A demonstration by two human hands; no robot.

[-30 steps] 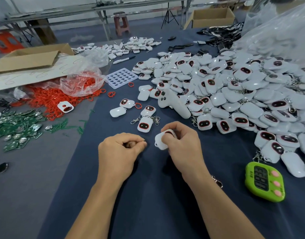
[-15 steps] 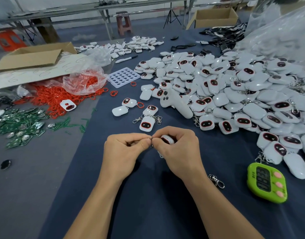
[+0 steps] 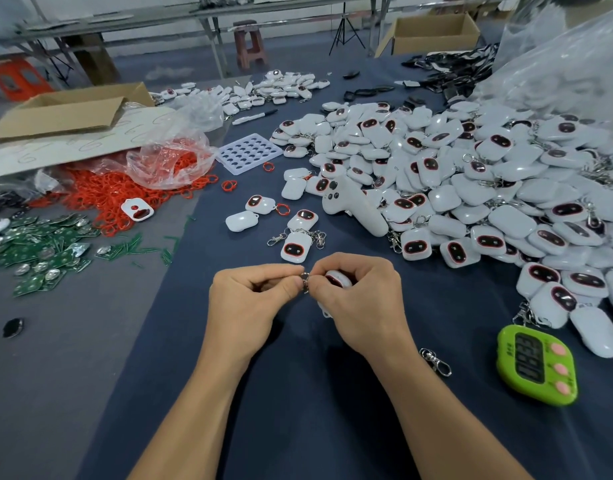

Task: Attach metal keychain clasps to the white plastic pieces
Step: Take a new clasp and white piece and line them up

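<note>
Gripping white piece [image 3: 337, 278], right hand [image 3: 362, 303] meets left hand [image 3: 246, 303] at apparent clasp [image 3: 305, 284].

Both hands [image 3: 244, 301] [image 3: 362, 301] on clasp [image 3: 305, 284], white piece [image 3: 339, 279]

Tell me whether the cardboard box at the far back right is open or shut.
Open. The cardboard box has a flap folded outward and its inner wall shows; what it holds cannot be told.

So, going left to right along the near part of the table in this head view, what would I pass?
Small black object → left hand → metal ring pinched between both hands → right hand, gripping a white plastic piece → loose metal clasp → green timer.
</note>
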